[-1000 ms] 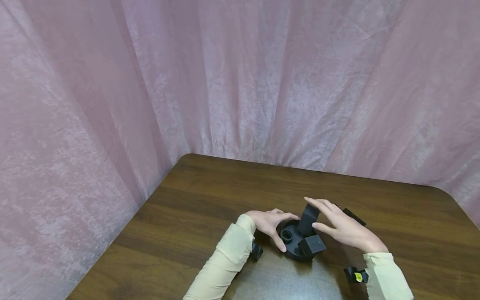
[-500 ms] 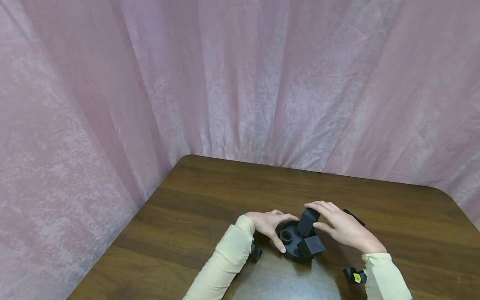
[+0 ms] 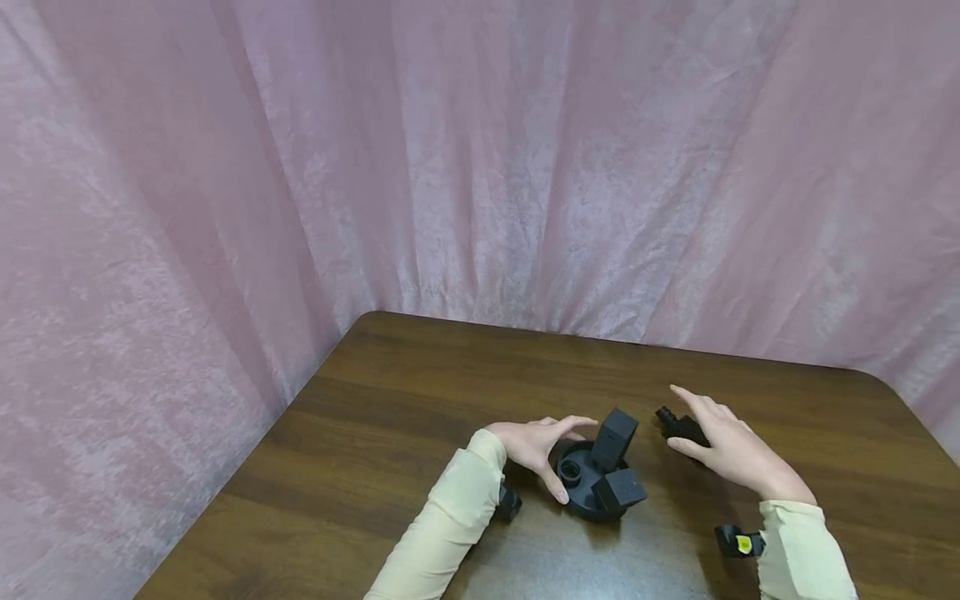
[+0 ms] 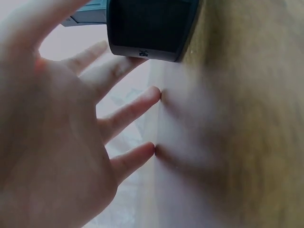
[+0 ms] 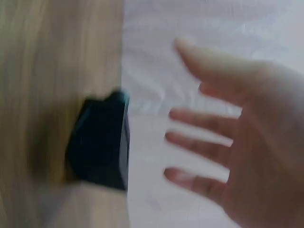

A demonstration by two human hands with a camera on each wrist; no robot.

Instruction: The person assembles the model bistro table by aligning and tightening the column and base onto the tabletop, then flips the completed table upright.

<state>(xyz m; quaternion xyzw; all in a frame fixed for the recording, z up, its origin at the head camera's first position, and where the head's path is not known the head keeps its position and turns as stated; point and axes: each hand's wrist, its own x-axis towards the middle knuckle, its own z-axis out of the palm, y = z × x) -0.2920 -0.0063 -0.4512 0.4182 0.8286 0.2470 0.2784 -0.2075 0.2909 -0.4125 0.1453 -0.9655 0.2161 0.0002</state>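
My left hand (image 3: 528, 446) spans the left side of a round black base (image 3: 583, 483), thumb at its near edge and index finger at its far edge. In the left wrist view, the base's dark side wall (image 4: 152, 28) shows under the thumb, while two other fingertips touch the table. Two rectangular black blocks (image 3: 615, 440) stick up from the base, one more tilted, beside a ring-shaped socket (image 3: 571, 472). My right hand (image 3: 731, 450) hovers with spread fingers, holding nothing. Below it lies a black part (image 3: 682, 427) with a narrow stem, partly hidden; the right wrist view shows it blurred (image 5: 99, 142).
The brown wooden table (image 3: 420, 375) has rounded far corners, with a pink curtain (image 3: 480, 167) hanging behind it. A black wrist camera (image 3: 508, 503) sits under the left sleeve, and another with a yellow label (image 3: 742, 544) under the right one.
My right hand has left the upright block and moved right, above the black part, whose stem now shows. My left hand has stayed at the base.
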